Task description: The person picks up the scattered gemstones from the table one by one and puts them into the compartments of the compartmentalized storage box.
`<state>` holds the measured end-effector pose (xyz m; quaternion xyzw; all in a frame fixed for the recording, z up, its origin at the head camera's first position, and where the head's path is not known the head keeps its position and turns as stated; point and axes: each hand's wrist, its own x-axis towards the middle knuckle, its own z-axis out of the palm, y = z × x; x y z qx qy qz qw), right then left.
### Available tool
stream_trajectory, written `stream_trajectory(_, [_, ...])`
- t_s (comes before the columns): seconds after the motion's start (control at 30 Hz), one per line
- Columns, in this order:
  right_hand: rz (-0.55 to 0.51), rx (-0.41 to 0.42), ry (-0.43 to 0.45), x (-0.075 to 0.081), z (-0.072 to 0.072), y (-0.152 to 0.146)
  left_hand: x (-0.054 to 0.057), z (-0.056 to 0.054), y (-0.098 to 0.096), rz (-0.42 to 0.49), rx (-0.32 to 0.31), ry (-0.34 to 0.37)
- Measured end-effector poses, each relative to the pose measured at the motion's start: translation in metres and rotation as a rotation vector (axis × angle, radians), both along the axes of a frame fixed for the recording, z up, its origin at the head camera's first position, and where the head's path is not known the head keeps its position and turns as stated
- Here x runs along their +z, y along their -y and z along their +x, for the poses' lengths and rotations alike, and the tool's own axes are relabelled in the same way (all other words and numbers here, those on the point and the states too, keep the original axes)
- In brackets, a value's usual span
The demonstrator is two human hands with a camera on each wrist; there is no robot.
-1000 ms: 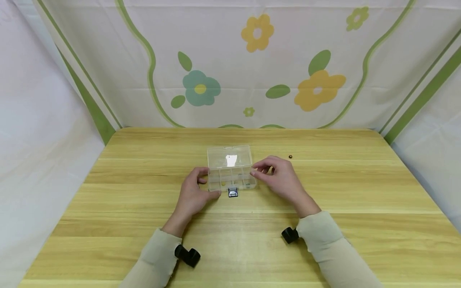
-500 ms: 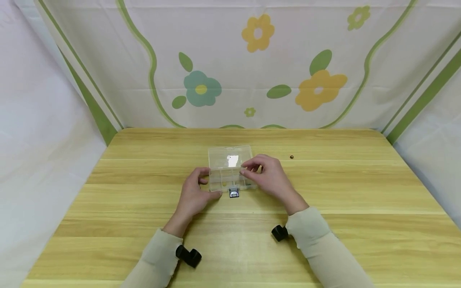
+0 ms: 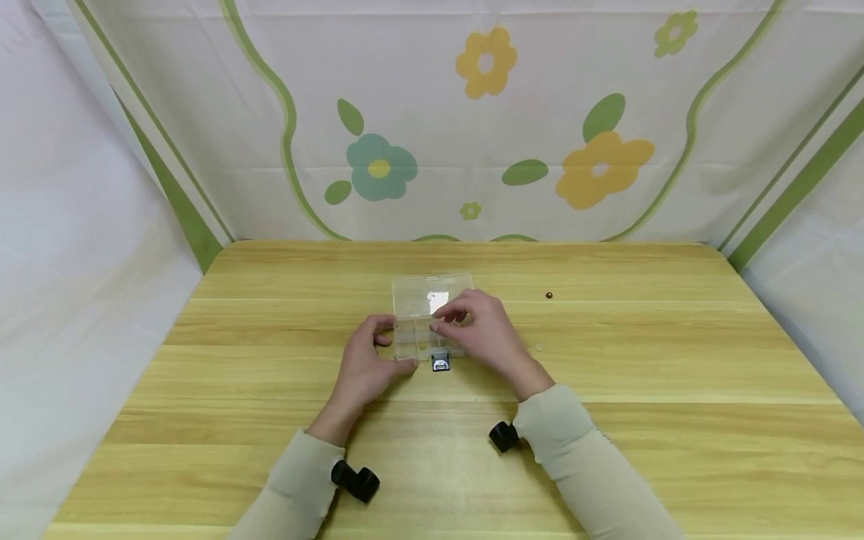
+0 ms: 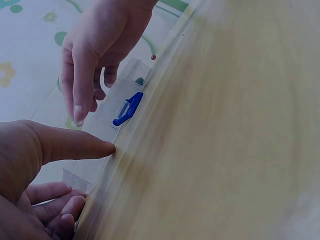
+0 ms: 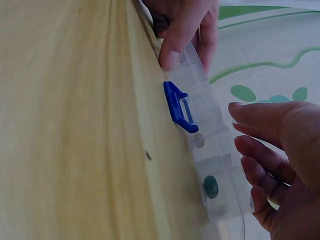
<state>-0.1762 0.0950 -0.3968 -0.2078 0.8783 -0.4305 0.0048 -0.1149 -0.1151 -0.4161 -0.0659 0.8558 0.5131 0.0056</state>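
A clear plastic compartment box (image 3: pixel 406 330) lies on the table with its transparent lid (image 3: pixel 410 296) raised at the back. My left hand (image 3: pixel 367 365) holds the box's left end, thumb at the front edge. My right hand (image 3: pixel 484 330) hovers over the middle compartments, thumb and index fingertips close together; I cannot tell whether something small is between them. A blue latch (image 5: pixel 176 106) hangs at the box's front. Inside show a small yellow piece (image 3: pixel 423 346), a pale bead (image 5: pixel 198 140) and a dark green bead (image 5: pixel 211 187) in separate compartments.
A small brown bead (image 3: pixel 549 295) lies on the wooden table (image 3: pixel 641 360) behind and right of the box. Nearer, a small pale bead (image 3: pixel 539 347) lies right of my right hand. A flowered cloth (image 3: pixel 270 187) hangs behind the table.
My right hand has moved left from the box's right edge to over its middle compartments, uncovering the pale bead on the table. The left hand stays on the box.
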Motion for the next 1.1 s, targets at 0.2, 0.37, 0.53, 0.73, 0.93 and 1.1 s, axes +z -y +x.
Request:
stream_trajectory(0.2, [0.034,0.006,-0.019,-0.0041,-0.0004,0.0042,0.0003,0.0,-0.0004,0.001,0.001,-0.006])
stream_trajectory(0.37, [0.038,-0.001,-0.026,-0.0062,-0.0009,0.0048,0.0005,0.0003,-0.0002,0.005,0.001,-0.007])
stream_trajectory(0.53, [0.048,-0.008,-0.019,-0.0058,-0.0002,0.0052,0.0004,0.0002,0.0003,0.003,0.0,-0.01])
stream_trajectory(0.73, [0.057,-0.014,-0.024,-0.0052,0.0006,0.0066,0.0001,0.0001,0.001,-0.005,-0.001,-0.009])
stream_trajectory(0.93, [0.072,-0.016,-0.029,-0.0053,0.0006,0.0072,0.0012,0.0006,0.0013,-0.003,0.0,-0.009])
stream_trajectory(1.1, [0.076,-0.015,-0.031,-0.0061,0.0,0.0069,0.0012,0.0005,0.0013,0.001,0.0,-0.008])
